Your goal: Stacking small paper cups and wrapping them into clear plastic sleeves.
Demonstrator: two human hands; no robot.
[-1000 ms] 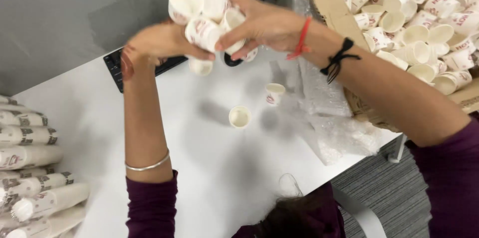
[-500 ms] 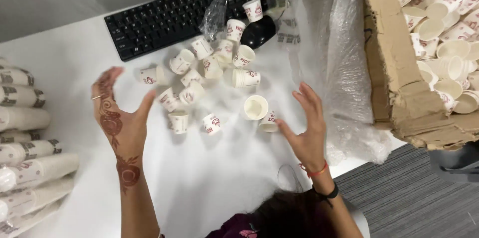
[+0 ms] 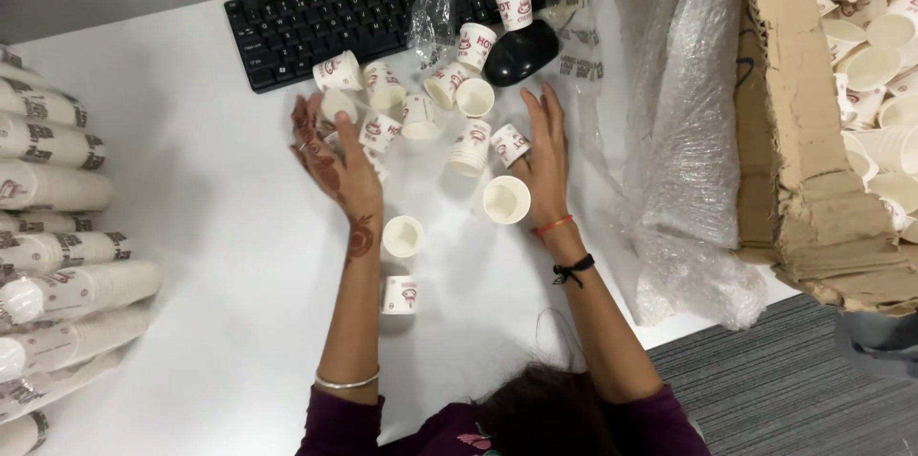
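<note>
Left hand [image 3: 337, 162] and right hand [image 3: 541, 162] have closed in around the scattered cups [image 3: 421, 112]; palms now down.

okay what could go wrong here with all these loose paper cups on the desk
The loose cups lie between the left hand and right hand, close to the keyboard; a sweep could push some onto its keys. The two cups nearest the person sit apart and might get knocked off the desk.
</note>
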